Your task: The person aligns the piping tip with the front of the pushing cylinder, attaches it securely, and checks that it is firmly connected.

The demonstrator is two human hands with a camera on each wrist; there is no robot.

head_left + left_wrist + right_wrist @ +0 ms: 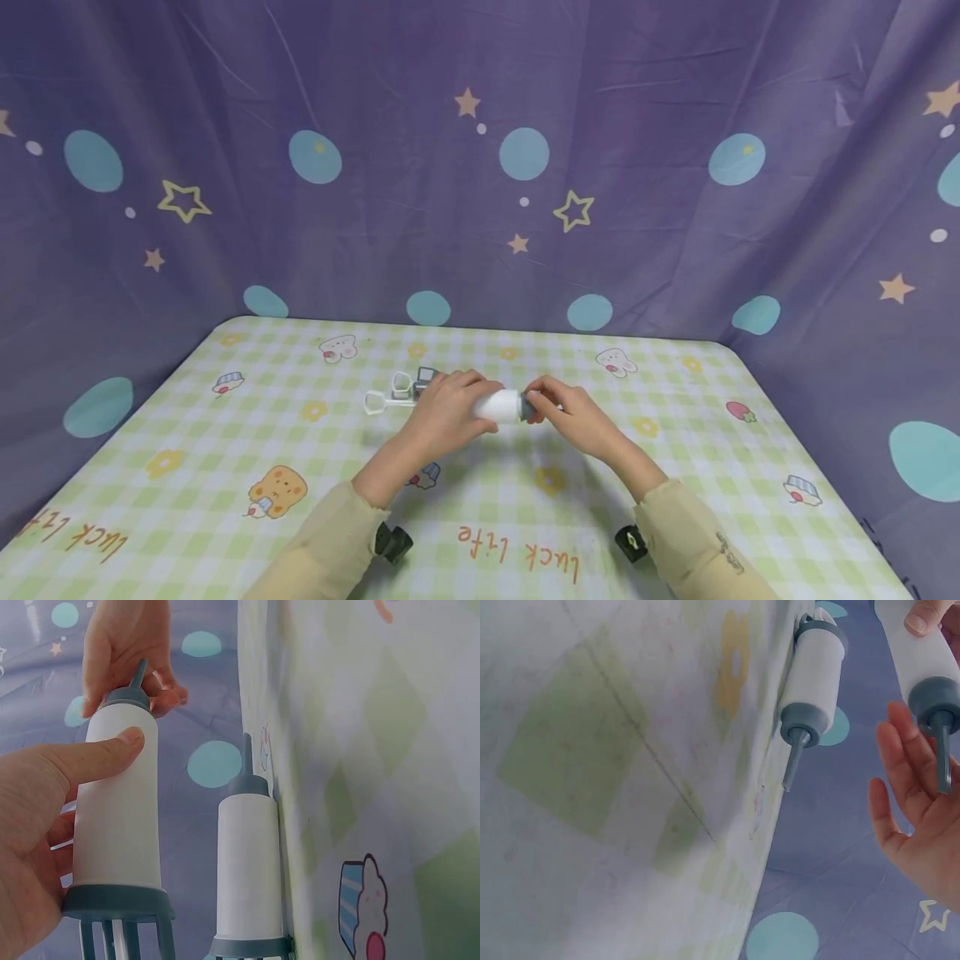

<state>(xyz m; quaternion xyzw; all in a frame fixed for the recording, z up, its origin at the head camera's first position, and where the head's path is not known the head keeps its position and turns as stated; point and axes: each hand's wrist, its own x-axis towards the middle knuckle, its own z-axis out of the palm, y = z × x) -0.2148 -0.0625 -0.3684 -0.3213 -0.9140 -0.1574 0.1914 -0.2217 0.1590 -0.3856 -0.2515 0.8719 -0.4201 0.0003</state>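
My left hand [453, 408] grips a white syringe [497, 407] with blue-grey end pieces, its thumb across the barrel [120, 817] in the left wrist view. The syringe is held over the table, tip toward the right. At that end, my right hand [573, 417] has its thumb and fingertips around the blue-grey cap [127, 695]. A slim nozzle [943, 754] sticks out past the cap, and the lower fingers [885, 817] hang apart from it. White plunger handle [375, 402] shows left of my left hand.
A second, similar syringe [247, 866] lies on the table beside the held one, mostly hidden behind my left hand in the head view. The checked tablecloth [315, 450] carries printed figures. A purple curtain [645, 250] hangs behind the table.
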